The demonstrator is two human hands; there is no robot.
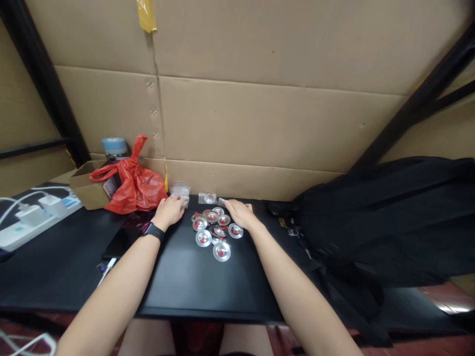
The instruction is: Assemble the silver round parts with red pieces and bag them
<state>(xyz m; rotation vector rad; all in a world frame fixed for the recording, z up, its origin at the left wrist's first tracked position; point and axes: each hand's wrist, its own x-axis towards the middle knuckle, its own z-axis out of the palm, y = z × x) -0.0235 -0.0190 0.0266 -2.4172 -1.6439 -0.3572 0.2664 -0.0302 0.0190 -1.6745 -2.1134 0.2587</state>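
Note:
Several small silver metal discs with raised middles and red loops, resembling finger cymbals, lie in a loose pile on the black table. Left of the pile, my left hand has its curled fingers on a stack of clear plastic bags. My right hand is beyond the pile's right side, fingertips together on a small clear packet, whose contents are mostly hidden. Between the hands, a clear bag holding one disc lies flat by the cardboard wall.
A red plastic bag and a cardboard box stand at the left, beside a power strip with plugs. A dark tablet-like slab lies by my left forearm. Black fabric covers the right side. Cardboard walls the back.

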